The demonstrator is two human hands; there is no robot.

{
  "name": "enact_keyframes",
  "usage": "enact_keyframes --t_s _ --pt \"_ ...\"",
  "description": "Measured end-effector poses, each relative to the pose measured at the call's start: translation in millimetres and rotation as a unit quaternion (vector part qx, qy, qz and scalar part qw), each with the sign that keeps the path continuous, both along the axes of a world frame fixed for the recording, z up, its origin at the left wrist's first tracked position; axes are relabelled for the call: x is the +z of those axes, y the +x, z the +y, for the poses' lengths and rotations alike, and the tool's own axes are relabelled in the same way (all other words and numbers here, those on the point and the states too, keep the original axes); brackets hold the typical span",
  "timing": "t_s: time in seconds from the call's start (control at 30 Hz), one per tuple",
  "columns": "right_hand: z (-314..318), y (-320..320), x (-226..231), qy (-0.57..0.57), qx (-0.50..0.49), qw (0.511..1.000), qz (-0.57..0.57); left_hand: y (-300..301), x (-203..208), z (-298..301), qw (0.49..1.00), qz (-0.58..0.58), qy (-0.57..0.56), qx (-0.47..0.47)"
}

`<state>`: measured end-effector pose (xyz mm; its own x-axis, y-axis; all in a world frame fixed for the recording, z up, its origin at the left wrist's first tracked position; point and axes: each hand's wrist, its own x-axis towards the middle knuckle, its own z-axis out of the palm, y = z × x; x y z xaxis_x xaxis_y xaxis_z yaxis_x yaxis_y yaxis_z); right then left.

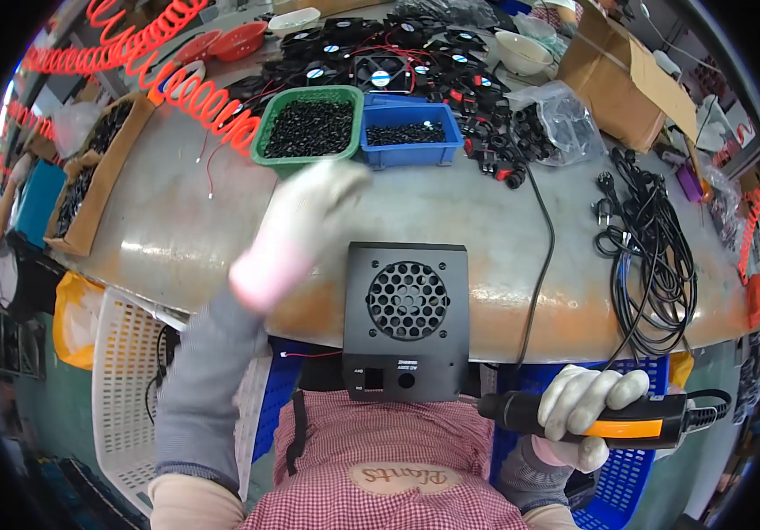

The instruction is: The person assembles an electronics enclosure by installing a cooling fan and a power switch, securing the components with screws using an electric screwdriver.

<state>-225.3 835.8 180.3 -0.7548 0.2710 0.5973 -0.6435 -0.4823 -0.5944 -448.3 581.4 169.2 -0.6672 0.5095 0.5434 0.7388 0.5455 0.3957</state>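
A black metal housing [407, 322] with a round honeycomb grille and a rectangular cutout stands at the table's near edge, right in front of my apron. My left hand [318, 199], in a white glove, is over the table just short of a green basket [267, 159] full of small black parts; motion blurs its fingers. To the right of the housing, my gloved right hand [587, 411] is closed around a black electric screwdriver [627, 422] with an orange stripe. Its tip end points left toward the housing. Next to the green basket is a blue bin [412, 156] holding small dark screws or similar pieces.
Black fans [380, 78] with wires crowd the table's far side. Coiled black power cords [654, 265] lie at right, beside a cardboard box [618, 75]. Red spiral air hoses [194, 97] hang at upper left. A white crate [124, 389] and a blue crate [618, 486] stand below the edge.
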Motion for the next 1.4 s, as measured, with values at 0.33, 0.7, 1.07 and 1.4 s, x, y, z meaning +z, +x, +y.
enact_keyframes --t_s 0.33,0.7,1.07,1.4 --pt "40.7 10.4 -16.6 0.035 -0.022 0.999 0.032 -172.2 -1.6 92.1 0.903 -0.111 -0.400 -0.107" --pt "49.5 15.9 -14.0 0.061 -0.035 0.995 0.071 -155.0 -6.5 85.1 0.946 -0.099 -0.308 0.021" --pt "22.0 25.4 12.5 0.056 -0.138 0.985 0.092 -57.6 15.8 69.1 0.983 -0.180 0.021 -0.030" --pt "-22.7 20.9 36.8 -0.094 -0.141 0.979 0.117 171.0 -24.9 21.5 0.453 -0.781 0.410 -0.129"
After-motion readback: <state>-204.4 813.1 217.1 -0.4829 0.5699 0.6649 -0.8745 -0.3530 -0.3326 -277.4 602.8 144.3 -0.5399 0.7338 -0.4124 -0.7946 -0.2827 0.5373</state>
